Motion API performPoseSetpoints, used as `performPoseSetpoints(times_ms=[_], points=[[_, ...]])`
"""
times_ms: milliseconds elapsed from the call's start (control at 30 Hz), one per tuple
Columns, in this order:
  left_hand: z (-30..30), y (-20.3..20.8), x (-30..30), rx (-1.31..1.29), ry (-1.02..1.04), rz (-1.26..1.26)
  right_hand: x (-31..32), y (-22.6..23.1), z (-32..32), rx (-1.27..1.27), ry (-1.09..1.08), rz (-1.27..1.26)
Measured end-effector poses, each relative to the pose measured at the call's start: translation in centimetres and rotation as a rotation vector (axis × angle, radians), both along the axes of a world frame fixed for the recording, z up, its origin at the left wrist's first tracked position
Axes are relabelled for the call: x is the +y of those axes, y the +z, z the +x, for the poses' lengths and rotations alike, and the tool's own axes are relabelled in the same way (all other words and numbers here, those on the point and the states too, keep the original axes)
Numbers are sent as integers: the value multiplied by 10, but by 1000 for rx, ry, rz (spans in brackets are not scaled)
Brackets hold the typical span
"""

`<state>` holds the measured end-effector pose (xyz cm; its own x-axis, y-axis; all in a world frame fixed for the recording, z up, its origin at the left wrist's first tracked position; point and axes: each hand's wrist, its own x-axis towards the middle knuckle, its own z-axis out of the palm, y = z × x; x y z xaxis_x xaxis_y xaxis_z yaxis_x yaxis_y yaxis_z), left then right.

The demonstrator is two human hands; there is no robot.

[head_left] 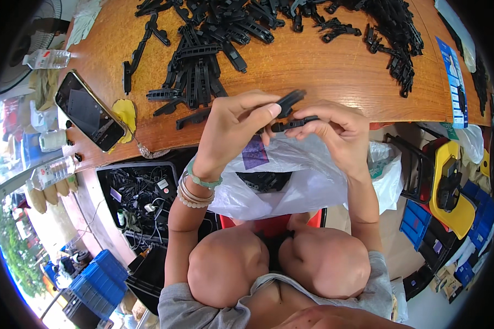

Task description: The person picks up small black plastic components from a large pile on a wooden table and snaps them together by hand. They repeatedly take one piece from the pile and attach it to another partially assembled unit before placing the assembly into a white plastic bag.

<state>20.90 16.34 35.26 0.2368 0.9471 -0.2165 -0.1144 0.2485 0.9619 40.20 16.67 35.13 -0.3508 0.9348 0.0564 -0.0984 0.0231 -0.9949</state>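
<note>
My left hand (239, 123) pinches a black plastic clip-like part (290, 102) between thumb and fingers; its far end is smeared by motion. Close beside it, my right hand (335, 129) grips a smaller black plastic part (296, 124). Both parts are held over the table's front edge, near each other; I cannot tell whether they touch. Beyond my hands, a heap of long black plastic parts (197, 66) lies on the wooden table (324, 77). Another pile of smaller black parts (395, 38) lies at the far right. Below my hands, a translucent plastic bag (313, 186) hangs open with black parts inside.
A phone (90, 112) lies at the table's left, next to a yellow piece (125, 118) and a clear bottle (48, 58). A black crate (140, 197) of cables stands below left. On the right are a yellow chair (450, 203) and a blue leaflet (453, 82).
</note>
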Motion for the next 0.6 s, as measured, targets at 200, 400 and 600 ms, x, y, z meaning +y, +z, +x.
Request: performPoseSetpoints(times_ms=[200,400,600], points=[[17,9,-13,78,-91,38,-10,-15,-1,62,-167,81],[10,1,-17,580,-95,543,-13,-22,-4,68,-280,199],[9,10,-19,612,-135,686,-11,-14,7,-275,-140,368]])
